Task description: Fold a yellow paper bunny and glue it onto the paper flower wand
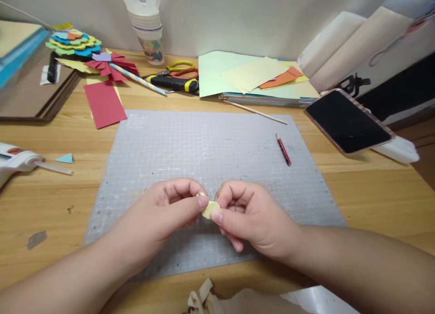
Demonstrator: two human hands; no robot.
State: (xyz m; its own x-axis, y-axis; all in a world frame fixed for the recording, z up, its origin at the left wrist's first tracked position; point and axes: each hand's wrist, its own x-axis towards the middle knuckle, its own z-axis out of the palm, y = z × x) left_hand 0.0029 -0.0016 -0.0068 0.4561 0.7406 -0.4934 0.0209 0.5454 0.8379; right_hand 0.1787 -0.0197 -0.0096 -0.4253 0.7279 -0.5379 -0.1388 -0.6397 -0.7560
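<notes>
Currently, one small pale-yellow paper piece (210, 209), over the near edge of the cutting mat (210, 137) on the bench (360, 187), pinched tight between fingers (193, 204) of my left hand (170, 207) and right hand (253, 219), mid-shaping; further creasing calls for a steady, light squeeze.

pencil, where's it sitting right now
In the head view the pencil lies on the right part of the grey cutting mat, left of the phone and beyond the right hand, which pinches a yellow paper piece.
</notes>
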